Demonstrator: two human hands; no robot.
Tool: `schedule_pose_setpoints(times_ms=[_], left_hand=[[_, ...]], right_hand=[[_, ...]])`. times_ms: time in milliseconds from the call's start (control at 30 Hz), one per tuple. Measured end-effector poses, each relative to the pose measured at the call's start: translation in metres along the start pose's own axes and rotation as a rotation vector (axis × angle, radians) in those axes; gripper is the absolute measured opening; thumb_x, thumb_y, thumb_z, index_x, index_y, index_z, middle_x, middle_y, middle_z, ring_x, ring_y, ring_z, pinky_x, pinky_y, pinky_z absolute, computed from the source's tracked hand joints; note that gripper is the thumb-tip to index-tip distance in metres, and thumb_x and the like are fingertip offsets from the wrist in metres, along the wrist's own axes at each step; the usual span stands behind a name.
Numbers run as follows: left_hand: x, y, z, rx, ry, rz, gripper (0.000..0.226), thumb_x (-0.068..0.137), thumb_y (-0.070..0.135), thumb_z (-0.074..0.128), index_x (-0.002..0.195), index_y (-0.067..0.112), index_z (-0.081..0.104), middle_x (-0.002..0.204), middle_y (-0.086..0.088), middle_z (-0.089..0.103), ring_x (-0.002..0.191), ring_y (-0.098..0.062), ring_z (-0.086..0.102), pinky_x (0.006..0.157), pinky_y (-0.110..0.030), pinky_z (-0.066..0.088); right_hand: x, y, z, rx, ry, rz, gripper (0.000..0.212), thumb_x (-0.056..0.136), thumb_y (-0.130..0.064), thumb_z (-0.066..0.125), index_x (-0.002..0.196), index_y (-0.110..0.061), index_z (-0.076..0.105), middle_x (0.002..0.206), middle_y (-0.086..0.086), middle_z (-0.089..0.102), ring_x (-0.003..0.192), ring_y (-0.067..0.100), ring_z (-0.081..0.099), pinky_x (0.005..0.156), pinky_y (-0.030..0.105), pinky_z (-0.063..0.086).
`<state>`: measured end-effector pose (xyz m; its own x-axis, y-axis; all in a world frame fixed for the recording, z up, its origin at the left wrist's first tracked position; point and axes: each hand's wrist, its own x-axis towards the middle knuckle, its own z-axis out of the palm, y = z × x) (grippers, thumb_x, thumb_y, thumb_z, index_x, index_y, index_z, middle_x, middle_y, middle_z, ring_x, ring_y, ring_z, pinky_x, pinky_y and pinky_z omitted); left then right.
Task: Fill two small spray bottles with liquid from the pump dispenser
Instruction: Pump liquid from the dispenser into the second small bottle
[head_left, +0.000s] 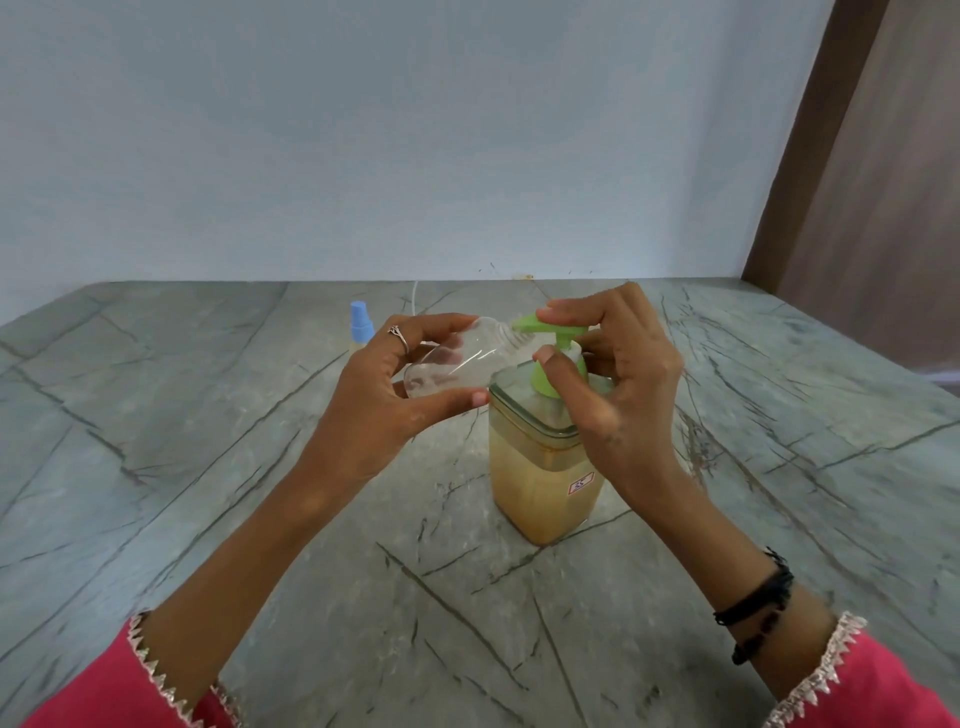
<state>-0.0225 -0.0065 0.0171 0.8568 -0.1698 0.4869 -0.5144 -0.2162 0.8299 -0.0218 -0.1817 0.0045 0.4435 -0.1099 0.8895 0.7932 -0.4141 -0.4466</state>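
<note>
- Grey-green veined stone tabletop (208, 467) carries everything; pale blue wall behind, brown panel at far right.
- Square clear plastic pump dispenser (540, 483) stands upright near table centre, filled most of the way with tan liquid, small red-and-white sticker on its right face.
- Lime-green pump head (550, 332) on top, spout pointing to the person's left.
- Right hand (618, 395) is on the pump: fingers (576, 312) lie on top of the head, thumb (558, 374) pressed against the green collar below. Fingers wrapped around the head, not loose.
- Left hand (384, 395) grips a small clear plastic spray bottle (457, 364) with its cap off, held in the air and tilted near horizontal, thumb under, fingers over. Silver ring on one finger.
- Bottle's threaded neck sits right at the spout tip, touching or just under it; cannot tell which. Bottle looks close to empty.
- Second small bottle with light blue spray cap (362, 325) stands upright on the table behind the left hand, well apart from the dispenser; its yellowish body is mostly hidden.
- Pink sleeves with silver zigzag trim on both arms; black thread bands on right wrist.
</note>
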Motion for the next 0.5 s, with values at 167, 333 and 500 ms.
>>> schedule_pose_setpoints(times_ms=[167, 333, 500], left_hand=[[0.0002, 0.0003, 0.0000, 0.000, 0.016, 0.007, 0.050, 0.057, 0.028, 0.075, 0.104, 0.036, 0.059, 0.107, 0.005, 0.062, 0.100, -0.003, 0.061, 0.074, -0.011, 0.050], [-0.0004, 0.0012, 0.0004, 0.001, 0.012, 0.008, 0.049, 0.058, 0.027, 0.075, 0.103, 0.038, 0.058, 0.105, 0.005, 0.062, 0.099, -0.003, 0.061, 0.073, -0.009, 0.049], [0.0003, 0.0007, -0.0007, 0.017, 0.006, 0.010, 0.050, 0.058, 0.027, 0.075, 0.104, 0.035, 0.059, 0.108, 0.003, 0.062, 0.099, 0.000, 0.060, 0.075, -0.009, 0.049]], right_hand=[[-0.0038, 0.0054, -0.0003, 0.003, -0.027, -0.062, 0.025, 0.083, -0.004, 0.061, 0.104, -0.018, 0.059, 0.103, 0.003, 0.058, 0.085, 0.012, 0.060, 0.065, 0.022, 0.048], [-0.0044, 0.0068, -0.0009, 0.033, -0.041, -0.065, 0.019, 0.088, -0.017, 0.053, 0.106, -0.014, 0.060, 0.102, 0.005, 0.059, 0.078, 0.012, 0.060, 0.063, 0.019, 0.044], [-0.0012, 0.0046, -0.0005, 0.072, -0.013, -0.007, 0.012, 0.086, -0.025, 0.055, 0.093, -0.019, 0.062, 0.092, -0.001, 0.057, 0.071, 0.011, 0.060, 0.060, 0.016, 0.043]])
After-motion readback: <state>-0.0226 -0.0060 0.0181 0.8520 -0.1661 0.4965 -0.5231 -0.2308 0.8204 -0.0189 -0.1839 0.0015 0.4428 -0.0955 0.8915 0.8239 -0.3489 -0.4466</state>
